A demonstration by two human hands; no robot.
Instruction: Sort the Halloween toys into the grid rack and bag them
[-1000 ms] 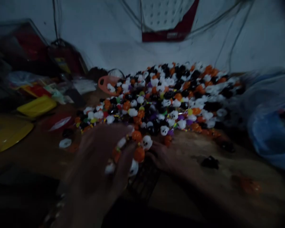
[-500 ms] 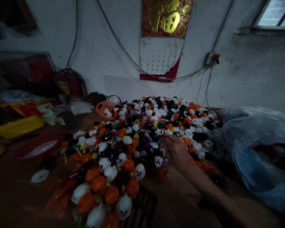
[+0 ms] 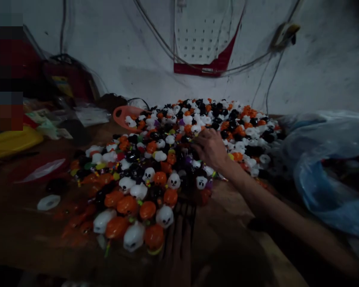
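Note:
My right hand [image 3: 211, 148] reaches into a heap of small Halloween toys [image 3: 155, 145], its fingers curled down and together among the pieces. What the fingertips hold, if anything, is hidden. Low in the view, my left hand [image 3: 177, 247] is dim, with fingers stretched out and apart over a black slotted piece [image 3: 185, 209]. Just left of it sit orange pumpkin heads [image 3: 127, 205] and white skull heads [image 3: 164, 216], grouped close together. A white ghost-like head [image 3: 201, 182] lies below my right wrist.
An orange plastic basket [image 3: 122, 115] lies at the heap's back left. On the right bulges a clear-blue plastic bag [image 3: 314, 187]. A red dish [image 3: 38, 171] and a yellow scoop-like item [image 3: 14, 141] stand left. The wall with a calendar [image 3: 203, 48] closes off the back.
The view has tilted down and closer. My right hand has shifted up and left over the heap. My left hand has come into view at the bottom, over the black slotted piece.

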